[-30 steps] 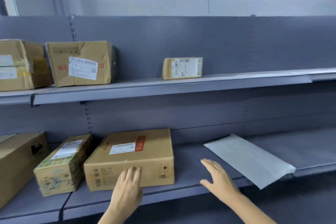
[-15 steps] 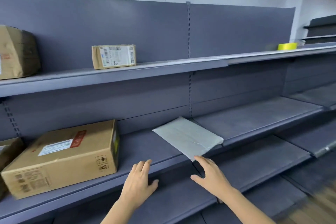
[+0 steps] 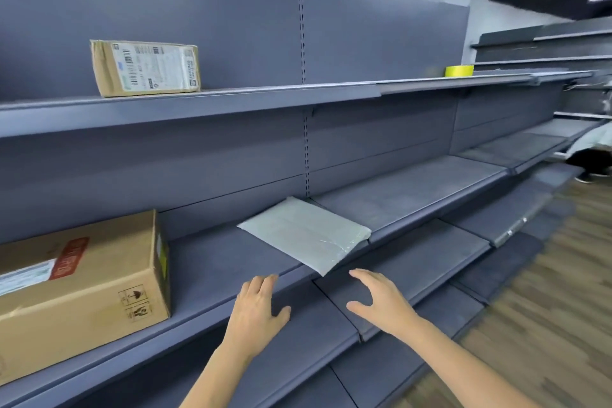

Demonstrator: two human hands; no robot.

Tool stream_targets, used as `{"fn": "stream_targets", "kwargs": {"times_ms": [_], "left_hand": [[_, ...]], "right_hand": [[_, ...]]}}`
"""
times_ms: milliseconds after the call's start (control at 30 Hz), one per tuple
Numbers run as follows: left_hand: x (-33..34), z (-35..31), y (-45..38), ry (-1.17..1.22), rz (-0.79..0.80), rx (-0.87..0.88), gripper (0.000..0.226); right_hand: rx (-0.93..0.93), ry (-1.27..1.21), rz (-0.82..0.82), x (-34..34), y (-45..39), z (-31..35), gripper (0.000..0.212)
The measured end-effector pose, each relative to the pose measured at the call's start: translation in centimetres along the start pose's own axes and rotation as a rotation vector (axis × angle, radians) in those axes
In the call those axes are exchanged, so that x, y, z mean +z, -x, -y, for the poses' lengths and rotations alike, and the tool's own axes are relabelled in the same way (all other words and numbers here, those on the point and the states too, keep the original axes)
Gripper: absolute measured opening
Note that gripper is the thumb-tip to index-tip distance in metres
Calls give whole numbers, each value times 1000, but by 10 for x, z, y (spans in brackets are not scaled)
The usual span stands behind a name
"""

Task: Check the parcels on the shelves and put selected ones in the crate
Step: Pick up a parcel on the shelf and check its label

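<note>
Reaching toward the middle shelf (image 3: 231,262), both hands are spread and hold nothing — the left hand (image 3: 256,306) hovers with straight fingers over the shelf's front lip, and the right hand (image 3: 381,301) hangs just below and to the right of the grey mailer bag (image 3: 304,232), thumb apart from the fingers as if ready to take it by its near end. That flat bag lies at an angle with one corner poking out past the shelf edge, which likely makes it the easiest parcel to lift from below; it shows no label on its upturned face, so it would probably need turning over to be checked. Left of it on the same shelf sits a big cardboard box (image 3: 82,291), its white shipping label and red sticker on top, too blurred to read, with printed handling symbols on its end face. On the upper shelf (image 3: 265,94) a small cardboard box (image 3: 145,68) stands with its barcode label facing out, the fine print unreadable. Farther right up there is a yellow roll of tape (image 3: 459,70). No crate is in sight.
</note>
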State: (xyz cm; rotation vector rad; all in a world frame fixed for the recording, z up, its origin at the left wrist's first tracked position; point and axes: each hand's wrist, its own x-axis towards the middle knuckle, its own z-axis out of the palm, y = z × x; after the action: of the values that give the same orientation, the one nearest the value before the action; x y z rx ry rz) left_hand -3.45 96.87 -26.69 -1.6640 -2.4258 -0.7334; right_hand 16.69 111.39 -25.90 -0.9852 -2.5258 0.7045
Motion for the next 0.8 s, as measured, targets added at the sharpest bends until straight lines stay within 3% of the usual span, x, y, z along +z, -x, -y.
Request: {"fn": "stream_targets", "kwargs": {"times_ms": [100,367,467,600,800], "left_hand": [[17,6,-3,-93,31,61,54],[44,-3,-47,-108,69,21,61],[55,-7,-75,-123,55,8,65],[73,-7,-109,-262,33,14,96],[101,3,-126,-329,91,-44,97]], "right_hand": [[18,6,28,4,-6,-14,61],[-5,-71,4,10,-48,-44,61],[-69,-58,-11,4,-76,-60,62],[-205,73,-14,-6,-119,-81,65],[-451,264,36,3,-180,-98,70]]}}
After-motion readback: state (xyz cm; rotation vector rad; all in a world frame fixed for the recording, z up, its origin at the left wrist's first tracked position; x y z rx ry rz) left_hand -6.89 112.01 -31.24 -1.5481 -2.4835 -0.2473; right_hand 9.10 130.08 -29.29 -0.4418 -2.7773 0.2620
